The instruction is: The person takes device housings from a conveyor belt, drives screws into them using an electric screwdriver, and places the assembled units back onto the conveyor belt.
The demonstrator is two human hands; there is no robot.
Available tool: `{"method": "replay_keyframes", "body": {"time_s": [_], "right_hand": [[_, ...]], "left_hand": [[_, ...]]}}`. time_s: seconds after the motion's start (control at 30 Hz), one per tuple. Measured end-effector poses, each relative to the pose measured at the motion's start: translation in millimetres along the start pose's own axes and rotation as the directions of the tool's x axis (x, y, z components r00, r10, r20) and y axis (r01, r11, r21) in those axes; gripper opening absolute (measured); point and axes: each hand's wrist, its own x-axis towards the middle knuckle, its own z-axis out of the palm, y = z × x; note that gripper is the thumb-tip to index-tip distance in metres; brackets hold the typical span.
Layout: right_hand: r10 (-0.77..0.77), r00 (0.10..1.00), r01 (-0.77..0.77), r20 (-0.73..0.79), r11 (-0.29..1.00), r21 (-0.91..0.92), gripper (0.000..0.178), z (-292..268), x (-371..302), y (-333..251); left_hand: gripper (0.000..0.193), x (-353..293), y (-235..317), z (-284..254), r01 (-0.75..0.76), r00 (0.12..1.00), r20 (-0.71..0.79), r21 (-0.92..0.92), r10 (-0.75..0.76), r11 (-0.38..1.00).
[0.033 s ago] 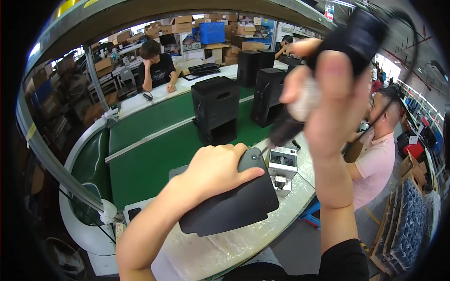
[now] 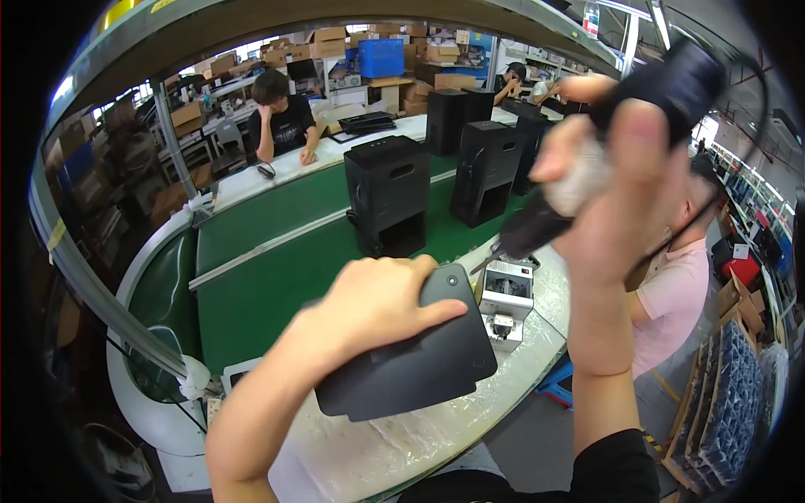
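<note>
My left hand (image 2: 377, 303) is closed on the upper edge of a dark grey flat panel (image 2: 419, 369), its thumb lying across the face near a round hole in the upper right corner. The panel is tilted above the near worktop. Raised to the right, my right hand (image 2: 620, 193) grips a black corded electric screwdriver (image 2: 537, 228), both smeared by motion. The thin bit points down and left, just beside the panel's right corner and apart from it. Close behind the bit stands a small white and grey box-shaped machine (image 2: 508, 285) with an opening in its top.
Several tall black box-shaped housings (image 2: 387, 189) stand on the green conveyor (image 2: 277, 277). A person in black (image 2: 289, 126) sits across the line; another in a pink shirt (image 2: 675, 285) is close at my right. A metal frame (image 2: 172, 138) rises at the left.
My right hand and the screwdriver have shifted to the right, drawing the bit away from the panel's corner. The panel and my left hand have moved only slightly.
</note>
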Motion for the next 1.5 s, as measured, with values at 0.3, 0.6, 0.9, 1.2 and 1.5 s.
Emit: {"method": "replay_keyframes", "body": {"time_s": [0.3,0.6,0.9,1.2,1.5], "right_hand": [[0.042,0.952,-0.177,-0.304,0.884,-0.433,0.025,-121.1,-91.9,58.3],[0.341,0.873,-0.447,-0.349,0.846,-0.292,0.035,-150.3,-201.8,134.7],[0.325,0.919,-0.39,-0.222,0.828,-0.403,0.044,-156.6,-228.6,147.0],[0.267,0.907,-0.357,-0.325,0.897,-0.261,0.031,-127.9,-171.7,84.0],[0.236,0.948,-0.314,-0.211,0.791,-0.525,0.046,-147.1,-226.4,161.4]], "left_hand": [[0.054,-16.2,-125.1,8.6,0.107,0.96,-0.078,-0.782,-0.268,0.614],[0.049,-36.4,-136.3,122.9,-0.366,0.422,-0.321,-0.916,-0.848,0.165],[0.059,-106.4,-80.9,46.6,-0.045,0.278,-0.258,-0.966,-0.925,0.256],[0.067,-2.1,-100.9,52.2,0.482,0.743,-0.241,-0.453,-0.624,0.75],[0.042,44.0,-113.8,158.7,0.506,0.822,-0.315,0.02,-0.475,0.862]]}}
